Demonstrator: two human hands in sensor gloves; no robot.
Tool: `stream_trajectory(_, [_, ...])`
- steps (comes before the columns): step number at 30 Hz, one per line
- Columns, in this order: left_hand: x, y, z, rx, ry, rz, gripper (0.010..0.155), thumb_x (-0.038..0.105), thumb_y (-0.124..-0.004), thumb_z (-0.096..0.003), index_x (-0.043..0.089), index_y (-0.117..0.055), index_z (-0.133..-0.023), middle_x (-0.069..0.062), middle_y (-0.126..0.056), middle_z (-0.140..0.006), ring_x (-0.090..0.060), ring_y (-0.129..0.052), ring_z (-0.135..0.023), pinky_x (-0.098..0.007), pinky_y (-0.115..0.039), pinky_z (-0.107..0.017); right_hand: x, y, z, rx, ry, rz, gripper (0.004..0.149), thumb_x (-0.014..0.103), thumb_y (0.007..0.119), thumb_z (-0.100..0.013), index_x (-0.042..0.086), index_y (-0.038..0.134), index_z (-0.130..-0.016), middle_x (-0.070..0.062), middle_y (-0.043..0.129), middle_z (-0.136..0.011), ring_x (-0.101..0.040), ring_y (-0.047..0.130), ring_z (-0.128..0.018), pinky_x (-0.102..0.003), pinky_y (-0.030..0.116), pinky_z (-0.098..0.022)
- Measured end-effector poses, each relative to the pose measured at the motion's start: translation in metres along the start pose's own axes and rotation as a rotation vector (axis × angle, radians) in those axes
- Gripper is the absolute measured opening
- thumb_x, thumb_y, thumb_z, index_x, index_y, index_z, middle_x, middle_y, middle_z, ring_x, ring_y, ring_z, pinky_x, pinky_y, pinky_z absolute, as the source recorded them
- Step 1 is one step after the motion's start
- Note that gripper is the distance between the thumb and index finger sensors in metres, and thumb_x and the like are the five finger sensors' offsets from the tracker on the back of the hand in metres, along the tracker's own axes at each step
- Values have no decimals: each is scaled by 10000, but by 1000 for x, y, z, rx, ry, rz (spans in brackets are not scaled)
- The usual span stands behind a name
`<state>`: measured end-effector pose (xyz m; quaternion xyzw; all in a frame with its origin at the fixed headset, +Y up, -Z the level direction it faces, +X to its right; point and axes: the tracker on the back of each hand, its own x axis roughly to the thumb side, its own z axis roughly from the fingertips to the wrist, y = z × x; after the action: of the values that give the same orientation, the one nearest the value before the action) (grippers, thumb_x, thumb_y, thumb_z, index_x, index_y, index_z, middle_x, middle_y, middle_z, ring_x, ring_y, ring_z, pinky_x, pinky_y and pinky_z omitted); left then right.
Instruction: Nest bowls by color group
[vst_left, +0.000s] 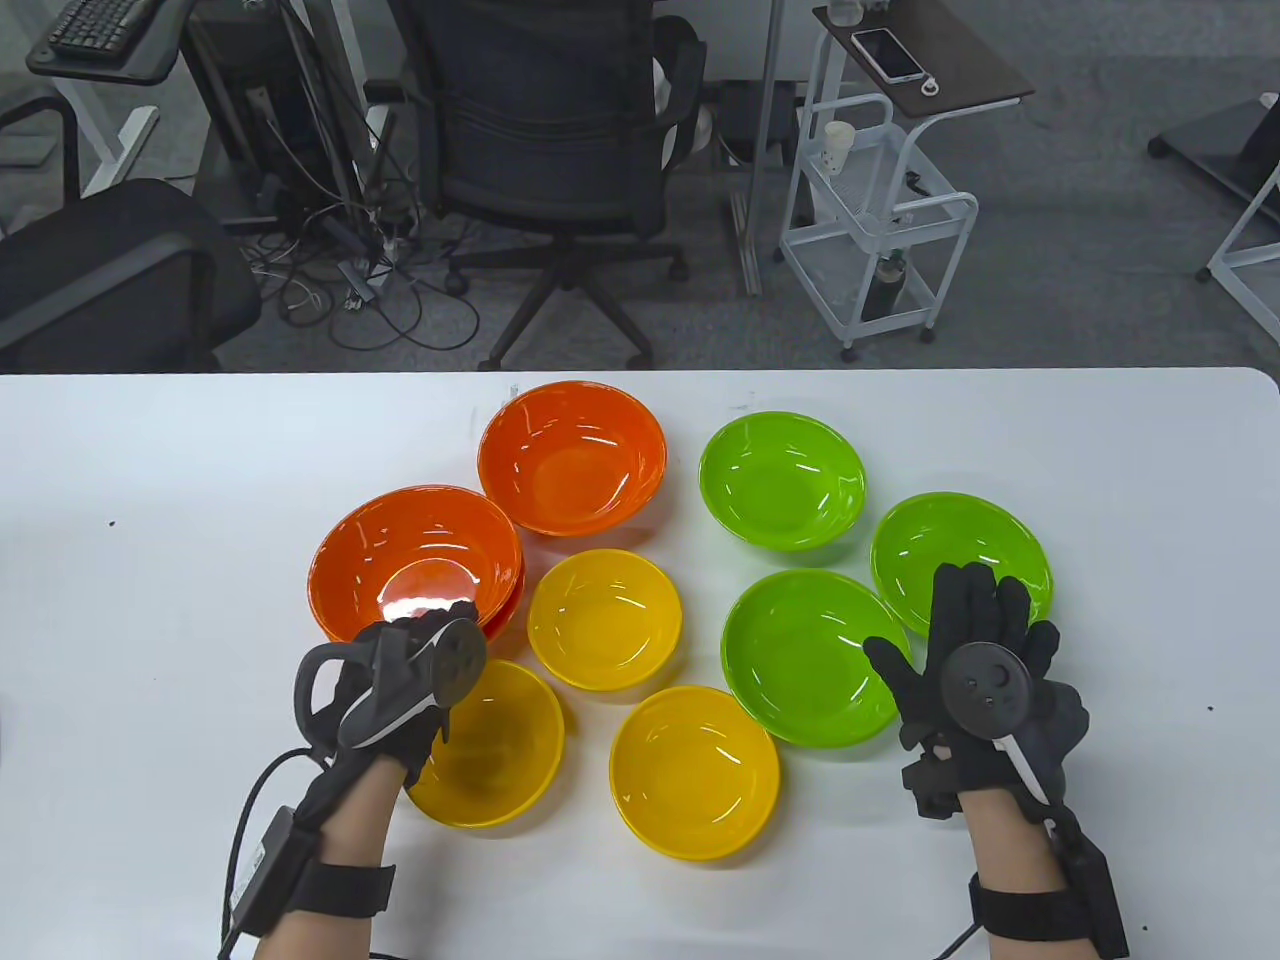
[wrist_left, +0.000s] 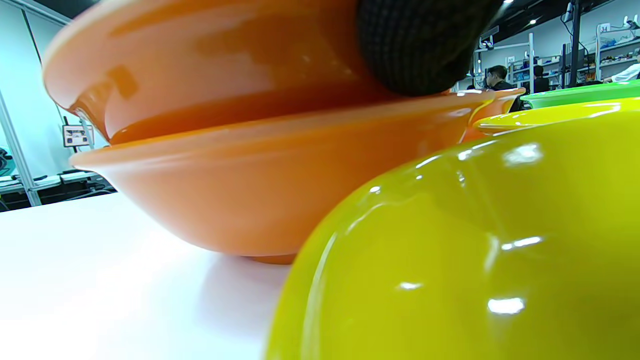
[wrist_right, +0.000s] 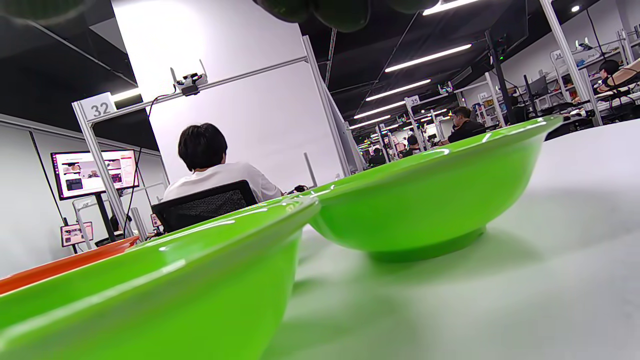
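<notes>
Currently my left hand (vst_left: 400, 690) holds the upper orange bowl (vst_left: 415, 560) rim in its grip; my right hand (vst_left: 985, 680) hovers spread.

All the bowls look like glossy, smooth plastic: the orange bowls (vst_left: 572, 456), the yellow bowls (vst_left: 604, 619) and the green bowls (vst_left: 781, 482) throw back sharp white light streaks. The tabletop (vst_left: 150, 560) is smooth white, matt with a faint sheen. Gloves on both hands (vst_left: 985, 640) are black knit cloth, matt and rough; close up the weave shows on a fingertip (wrist_left: 420, 45)
</notes>
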<state>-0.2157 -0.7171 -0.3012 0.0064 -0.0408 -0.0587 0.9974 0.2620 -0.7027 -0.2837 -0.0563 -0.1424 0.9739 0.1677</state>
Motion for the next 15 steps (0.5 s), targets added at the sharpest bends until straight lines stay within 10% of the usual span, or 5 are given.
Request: stream_trajectory(15, [-7, -3, -4, -190, -5, 174, 587, 458, -673, -489, 350, -670, -1066, -3, -870, -1052, -272, -918, -959, -485, -680, -749, -1, -1, 0, 8, 10, -4, 932, 746, 575, -334, 206, 347, -1058, -111, 343, -1135, -509, 302, -1042, -712, 221, -655])
